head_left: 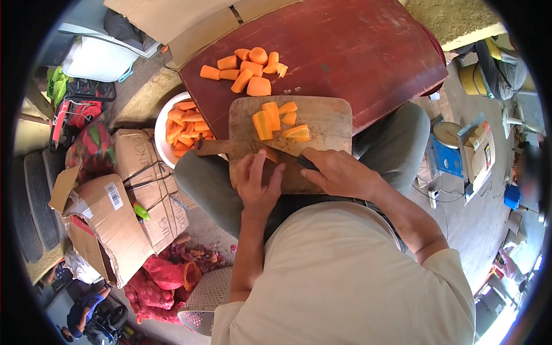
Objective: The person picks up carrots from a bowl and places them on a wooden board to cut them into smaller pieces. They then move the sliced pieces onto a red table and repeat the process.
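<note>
A wooden cutting board point(333, 115) rests across my lap, its handle pointing left. My left hand point(257, 183) is on the board's near half, fingers bent and closed on a carrot piece point(270, 154) that they partly cover. In my right hand point(339, 171) is a knife point(307, 163), gripped by its dark handle. The thin blade reaches left toward the carrot piece; whether it touches is hard to see. Several cut carrot sticks point(262, 125) lie on the board's far half, beyond both hands.
Several thick carrot chunks point(259, 86) sit on the dark red tabletop point(345, 52) ahead. A white bowl point(161, 135) of carrot pieces stands left of the board. Cardboard boxes point(109, 213), red mesh sacks point(155, 284) and a perforated basket point(207, 299) are at lower left.
</note>
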Demonstrator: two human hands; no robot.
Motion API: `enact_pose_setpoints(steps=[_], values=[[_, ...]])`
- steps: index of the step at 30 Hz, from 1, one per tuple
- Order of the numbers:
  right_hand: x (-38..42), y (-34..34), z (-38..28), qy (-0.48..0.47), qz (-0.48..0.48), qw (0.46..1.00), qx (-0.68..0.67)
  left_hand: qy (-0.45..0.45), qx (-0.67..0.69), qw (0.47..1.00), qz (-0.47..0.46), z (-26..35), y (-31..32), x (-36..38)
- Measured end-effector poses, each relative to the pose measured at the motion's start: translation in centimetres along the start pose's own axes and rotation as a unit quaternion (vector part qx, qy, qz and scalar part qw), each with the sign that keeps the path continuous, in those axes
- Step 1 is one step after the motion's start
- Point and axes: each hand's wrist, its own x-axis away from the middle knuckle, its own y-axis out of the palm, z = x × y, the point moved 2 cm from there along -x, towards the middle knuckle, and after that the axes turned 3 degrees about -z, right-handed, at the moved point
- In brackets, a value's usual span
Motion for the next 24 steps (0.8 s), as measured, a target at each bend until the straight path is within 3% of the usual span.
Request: enact_pose_setpoints(steps=[4, 7, 13, 24], values=[[0.0, 0.1, -0.1, -0.014, 0.009, 1.000, 0.002, -0.033, 0.013, 0.999, 0.010, -0.5, 0.2, 0.5], [1.3, -0.8, -2.0, -0.001, 0.020, 0.999, -0.051, 0.005, -0.022, 1.000, 0.013, -0.6, -0.1, 0.3], [3.9, -1.7, -2.8, 0.017, 0.007, 0.998, -0.057, 0.001, -0.024, 1.000, 0.007, -0.7, 0.3, 0.6], [4.4, -1.6, -4.1, -0.032, 0.016, 0.999, 0.025, 0.042, -0.041, 0.998, -0.003, -0.2, -0.2, 0.4]])
